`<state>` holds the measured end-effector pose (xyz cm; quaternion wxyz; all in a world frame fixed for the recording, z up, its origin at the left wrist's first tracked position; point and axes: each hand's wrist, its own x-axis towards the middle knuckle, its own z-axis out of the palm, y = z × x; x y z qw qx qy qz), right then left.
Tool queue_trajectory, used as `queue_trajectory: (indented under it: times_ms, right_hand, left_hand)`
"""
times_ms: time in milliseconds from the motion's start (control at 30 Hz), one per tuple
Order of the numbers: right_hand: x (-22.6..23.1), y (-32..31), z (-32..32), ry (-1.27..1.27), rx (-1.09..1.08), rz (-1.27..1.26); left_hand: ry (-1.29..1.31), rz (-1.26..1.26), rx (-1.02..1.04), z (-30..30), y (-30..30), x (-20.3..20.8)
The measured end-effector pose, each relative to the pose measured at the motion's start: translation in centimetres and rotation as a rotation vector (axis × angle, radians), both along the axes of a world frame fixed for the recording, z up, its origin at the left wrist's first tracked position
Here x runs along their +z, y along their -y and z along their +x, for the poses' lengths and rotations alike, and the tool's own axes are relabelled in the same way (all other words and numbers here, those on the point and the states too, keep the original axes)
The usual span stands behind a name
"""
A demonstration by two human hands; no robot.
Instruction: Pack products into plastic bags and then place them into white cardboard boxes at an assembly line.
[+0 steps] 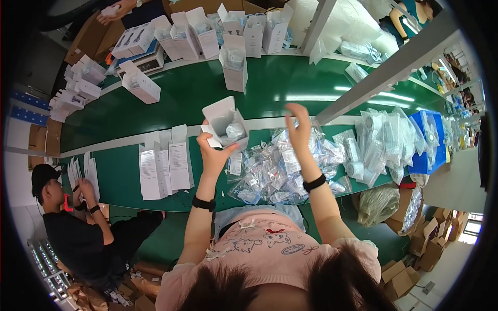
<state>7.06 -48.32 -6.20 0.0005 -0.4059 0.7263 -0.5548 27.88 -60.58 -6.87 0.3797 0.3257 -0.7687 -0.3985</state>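
Note:
My left hand (211,153) grips an open white box (219,109) over the near edge of the conveyor, its top flaps up. Inside the box sits a clear plastic-wrapped item (236,130). My right hand (299,127) hovers to the right of the box, fingers apart, holding nothing. Below it spreads a heap of small clear bags (277,168) with white and blue parts, possibly cables. Several upright white boxes (180,163) stand on the green table to the left.
Along the green conveyor (290,78) stand filled open boxes (233,65). A slanted metal post (384,75) crosses at right. Bubble-wrap bags (381,142) lie beside a blue bin (433,147). A co-worker in black (78,243) handles boxes at left; another person's hand (116,11) shows at far left.

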Motion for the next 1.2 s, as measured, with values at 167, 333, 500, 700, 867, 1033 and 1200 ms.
queue_trajectory:
  times_ms: [167, 333, 500, 700, 867, 1033, 1200]
  right_hand:
    - [-7.2, -1.0, -6.2, -0.126, -0.189, 1.071]
    - [-8.9, -2.0, -7.0, -0.101, -0.081, 0.917]
    - [-1.3, -0.3, -3.1, -0.082, 0.02, 0.244]
    - [4.4, 3.7, 3.9, -0.21, 0.285, -0.283]
    - [1.5, 6.2, 5.4, -0.539, 0.582, -0.022]
    - [1.3, 6.2, 7.0, -0.574, 0.591, 0.063]
    - [0.5, 6.1, 7.9, -0.6, 0.497, 0.234]
  left_hand:
    - [0.11, 0.211, -0.057, 0.8, 1.5, -3.2]
    - [-0.072, -0.095, -0.036, -0.8, 1.7, -1.2]
    - [0.099, -0.122, 0.046, -1.2, 2.6, 0.5]
    - [0.057, 0.206, 0.214, -2.1, 3.5, 1.2]
    - [0.021, 0.229, 0.191, -1.9, 4.1, 0.4]
    - [-0.051, 0.327, 0.091, -0.8, 4.3, -0.6]
    - [0.045, -0.082, 0.128, 3.7, 5.0, -0.8]
